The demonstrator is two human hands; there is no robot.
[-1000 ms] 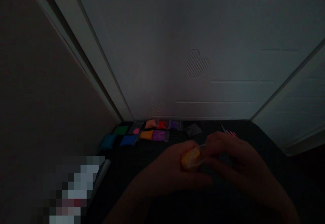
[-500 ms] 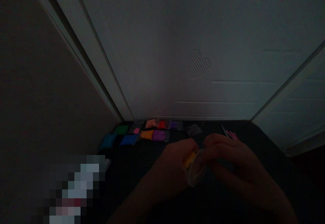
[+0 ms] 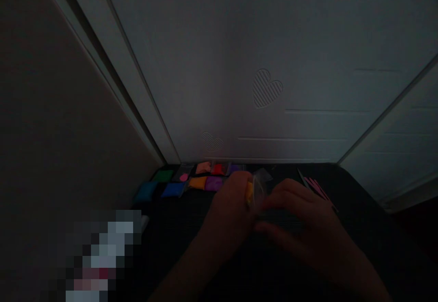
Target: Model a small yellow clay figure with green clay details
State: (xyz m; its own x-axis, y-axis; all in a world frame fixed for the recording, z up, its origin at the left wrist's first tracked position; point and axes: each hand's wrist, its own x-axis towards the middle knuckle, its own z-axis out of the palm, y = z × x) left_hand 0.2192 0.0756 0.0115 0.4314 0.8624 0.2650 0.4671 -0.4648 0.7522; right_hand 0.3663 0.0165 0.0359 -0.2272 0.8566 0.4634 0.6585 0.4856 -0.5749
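Observation:
My left hand (image 3: 230, 206) is closed around a small clear plastic bag (image 3: 260, 192) with a yellow-orange lump (image 3: 249, 193) inside, probably modelling clay. The bag's mouth gapes toward the right. My right hand (image 3: 301, 220) is beside that mouth, its thumb and fingers apart. Its fingertips are close to the bag's edge; whether they touch it I cannot tell in this dim light.
Small bags of coloured material line the back of the dark table: green (image 3: 163, 175), teal (image 3: 145, 192), blue (image 3: 173, 189), orange (image 3: 197, 183), purple (image 3: 214, 183) and red (image 3: 219, 169). Pink sticks (image 3: 318, 188) lie right, by a thin pointed tool (image 3: 302, 177). A white panel (image 3: 219, 87) rises behind.
My left hand has lifted and turned the bag, so its mouth points more to the right. My right hand's fingers have come off the bag's rim and spread.

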